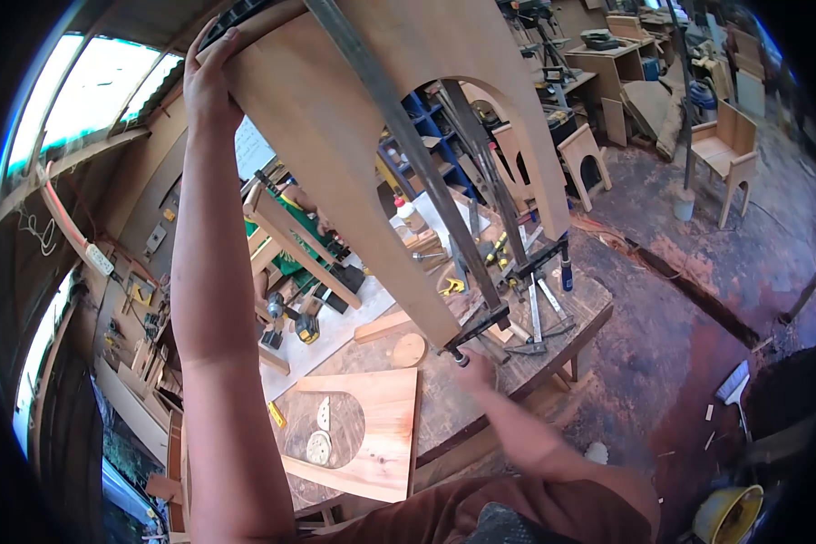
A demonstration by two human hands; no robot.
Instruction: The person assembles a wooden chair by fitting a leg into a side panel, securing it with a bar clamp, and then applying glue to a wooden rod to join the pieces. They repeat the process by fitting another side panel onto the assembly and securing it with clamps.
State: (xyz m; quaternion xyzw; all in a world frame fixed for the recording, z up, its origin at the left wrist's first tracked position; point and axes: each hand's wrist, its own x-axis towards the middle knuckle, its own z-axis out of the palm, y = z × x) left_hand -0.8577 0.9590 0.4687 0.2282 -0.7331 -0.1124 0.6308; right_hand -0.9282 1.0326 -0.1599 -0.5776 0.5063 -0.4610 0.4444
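A wooden panel (304, 118) with an arched cutout stands tilted before me. Long metal bar clamps (408, 145) run along it, their dark jaws at its lower end. My left hand (210, 77), raised high, is closed around the panel's upper edge, beside a black clamp part (236, 20). Low down, my right hand (477, 370) is closed at the screw handle (461, 359) of the nearer clamp; its fingers are partly hidden and slightly blurred. A second wooden panel (393, 435) with a curved cutout lies flat on the workbench (444, 408) below.
Another person in green (290, 231) works behind a wooden frame (286, 240). A cordless drill (304, 325), glue bottle (406, 210), hammer (535, 331) and round wood piece (409, 350) lie about the bench. A wooden chair (727, 150) and a brush (734, 385) are on the floor at right.
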